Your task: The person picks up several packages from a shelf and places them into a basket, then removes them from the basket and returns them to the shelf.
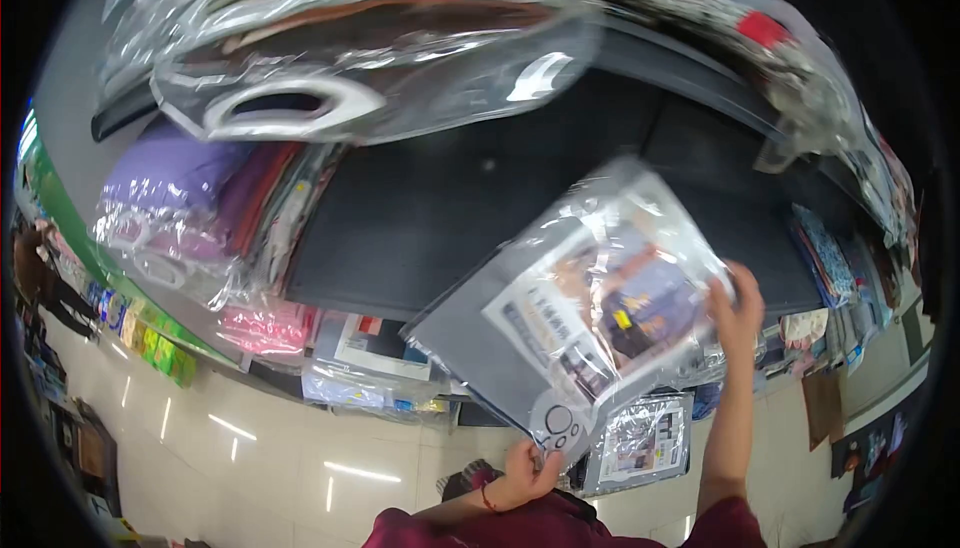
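Note:
In front of me, a flat plastic-wrapped packet (450, 333) is held at a tilt. It looks grey inside, behind a large printed picture card, and has a cut-out handle with round holes at its lower corner. My left hand (525, 473), with a red band at the wrist, pinches that handle corner. At the right edge, the fingers of my right hand (735, 308) grip the packet's side. A similar packet (645, 438) with a printed card lies lower down, partly hidden behind the held one.
A dark shelf (400, 208) spans the middle. Above it hang bulky clear bags (400, 58) with white handles. Purple bagged goods (180, 178) stand at its left, and more wrapped packets (825, 258) at its right. Glossy floor tiles (300, 468) show below; a person (50, 278) stands far left.

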The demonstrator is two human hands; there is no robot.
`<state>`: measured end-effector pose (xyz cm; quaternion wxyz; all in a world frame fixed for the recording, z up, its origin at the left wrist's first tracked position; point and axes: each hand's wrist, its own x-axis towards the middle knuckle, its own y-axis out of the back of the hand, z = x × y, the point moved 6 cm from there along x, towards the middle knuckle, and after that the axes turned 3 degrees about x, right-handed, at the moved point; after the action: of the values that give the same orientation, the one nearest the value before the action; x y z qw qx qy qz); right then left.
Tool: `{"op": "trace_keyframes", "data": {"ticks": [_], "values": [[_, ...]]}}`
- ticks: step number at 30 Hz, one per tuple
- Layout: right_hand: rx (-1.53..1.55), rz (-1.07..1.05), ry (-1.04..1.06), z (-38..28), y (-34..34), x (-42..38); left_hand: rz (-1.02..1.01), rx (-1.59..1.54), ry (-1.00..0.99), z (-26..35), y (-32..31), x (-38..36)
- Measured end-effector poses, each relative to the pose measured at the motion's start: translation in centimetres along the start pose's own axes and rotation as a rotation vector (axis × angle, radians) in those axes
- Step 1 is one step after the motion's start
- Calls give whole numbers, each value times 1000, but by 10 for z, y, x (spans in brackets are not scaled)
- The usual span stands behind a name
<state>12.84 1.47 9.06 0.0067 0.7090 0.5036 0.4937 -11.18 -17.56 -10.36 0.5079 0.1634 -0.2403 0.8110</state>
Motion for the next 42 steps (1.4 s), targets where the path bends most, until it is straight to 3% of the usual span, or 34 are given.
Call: {"op": "trace_keyframes", "data": {"ticks": [1,2,4,6,9,11,15,18,24,25,28,29,30,32,35,38,42], "values": [[-125,-74,219,-31,-38,25,48,-72,47,7,8,8],[-84,-151,281,-43,-75,43,10,8,33,6,13,9],[-92,-332,242,-33,-155,72,-69,178,-2,-3,27,11],[109,-515,-13,-9,-238,87,-113,161,120,-20,39,14],[-36,-442,125,-29,-309,96,-144,-3,222,-11,53,47],[-117,-346,280,-46,-343,106,-113,-12,153,-2,66,65],[-298,-167,338,-59,-399,125,-82,2,133,-3,86,81],[-308,7,507,-67,-407,128,-89,39,172,-5,95,79],[-408,43,519,-80,-413,140,-111,2,270,-18,93,71],[-348,-116,439,-88,-407,143,-115,-19,264,-19,91,71],[-331,-170,577,-85,-404,145,-140,-42,252,-24,87,70],[-226,-88,689,-98,-387,139,-157,-25,249,-29,87,69],[-92,-222,612,-93,-371,136,-178,-8,248,-30,86,67],[-82,-272,598,-126,-296,111,-193,-4,263,-28,76,68],[43,-359,739,-144,-168,57,-335,-16,379,-29,51,56],[-61,-247,706,-112,-47,-5,-675,67,294,-29,10,39],[-100,2,150,-5,86,-103,-1312,309,208,-40,-40,0]]}}
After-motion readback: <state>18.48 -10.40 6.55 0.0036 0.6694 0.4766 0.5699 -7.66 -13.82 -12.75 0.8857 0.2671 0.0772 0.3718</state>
